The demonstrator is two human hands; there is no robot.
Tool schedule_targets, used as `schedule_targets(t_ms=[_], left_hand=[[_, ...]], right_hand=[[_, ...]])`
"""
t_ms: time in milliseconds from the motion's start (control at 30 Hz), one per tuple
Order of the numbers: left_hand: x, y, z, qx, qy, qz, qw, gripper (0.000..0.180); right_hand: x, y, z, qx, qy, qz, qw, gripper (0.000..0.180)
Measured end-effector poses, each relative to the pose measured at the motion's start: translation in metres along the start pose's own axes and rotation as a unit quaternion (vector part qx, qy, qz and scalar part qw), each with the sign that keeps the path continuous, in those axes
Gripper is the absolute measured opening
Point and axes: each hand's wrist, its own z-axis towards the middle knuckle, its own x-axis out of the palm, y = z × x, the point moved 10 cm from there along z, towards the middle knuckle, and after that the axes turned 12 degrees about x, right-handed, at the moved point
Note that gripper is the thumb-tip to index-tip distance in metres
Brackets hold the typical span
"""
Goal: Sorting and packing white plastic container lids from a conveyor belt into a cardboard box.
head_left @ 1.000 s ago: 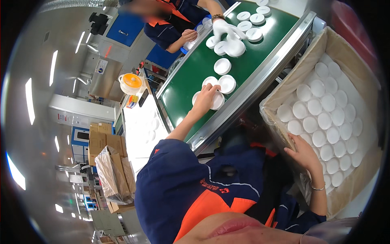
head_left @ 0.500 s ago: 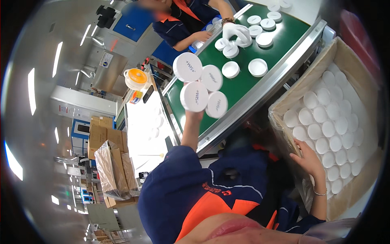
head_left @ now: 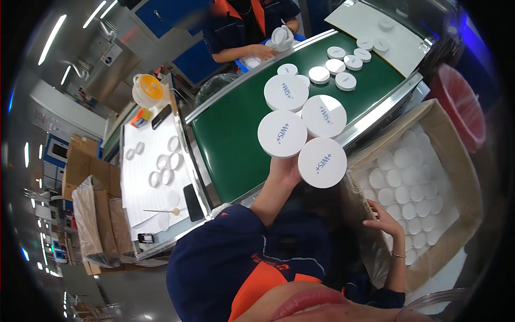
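Evidently, the left hand [head_left: 287, 170] is closed around four white round lids [head_left: 284, 131], holding them up in a cluster, printed faces toward the camera; the lids cover its fingertips, so how each finger grips cannot be told. The right hand [head_left: 383, 220], to the right of the left one and lower, has its fingers parted at the near edge of a cardboard box [head_left: 461, 161]; whether they press on it is unclear. Just beyond the left hand, the raised lids block part of a green belt [head_left: 228, 142] and partly hide two lids lying there. Between the left hand and the box runs the belt's metal rail [head_left: 370, 126], and the box's near wall stands before the rows of white lids [head_left: 409, 193] packed inside. Farther ahead of the left hand, more loose lids [head_left: 346, 80] lie on the belt, and across it a co-worker's hands [head_left: 263, 52] are at a blue tray [head_left: 241, 65]. To its left, a white table [head_left: 138, 185] bears round white pieces, a phone [head_left: 161, 117] and an orange-lidded container [head_left: 149, 88]. A red bin [head_left: 458, 104] stands past the box.
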Motion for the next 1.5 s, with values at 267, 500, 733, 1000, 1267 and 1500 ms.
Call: schedule_targets(t_ms=[267,500,733,1000,1267,1500], left_hand=[[-0.002,0.027,-0.002,-0.005,0.009,0.005,1.000,0.032],[-0.014,0.060,-0.016,-0.057,-0.015,0.012,0.998,0.032],[0.004,0.067,-0.028,-0.020,-0.013,-0.010,1.000,0.037],[-0.018,0.078,-0.043,-0.063,-0.004,-0.058,0.996,0.042],[-0.030,0.083,-0.056,-0.098,-0.024,-0.008,0.995,0.041],[-0.036,0.104,-0.054,-0.108,0.017,-0.017,0.994,0.037]], right_hand=[[0.001,0.059,-0.012,-0.039,-0.266,-0.133,0.954,0.060],[0.002,0.128,-0.054,-0.242,-0.277,0.342,0.864,0.017],[0.014,0.122,-0.058,-0.247,-0.222,0.447,0.831,0.029],[0.032,0.138,-0.063,-0.248,-0.077,0.588,0.766,0.034],[0.051,0.155,-0.049,-0.267,0.076,0.680,0.679,0.048],[0.030,0.146,-0.052,-0.246,0.026,0.697,0.673,0.046]])
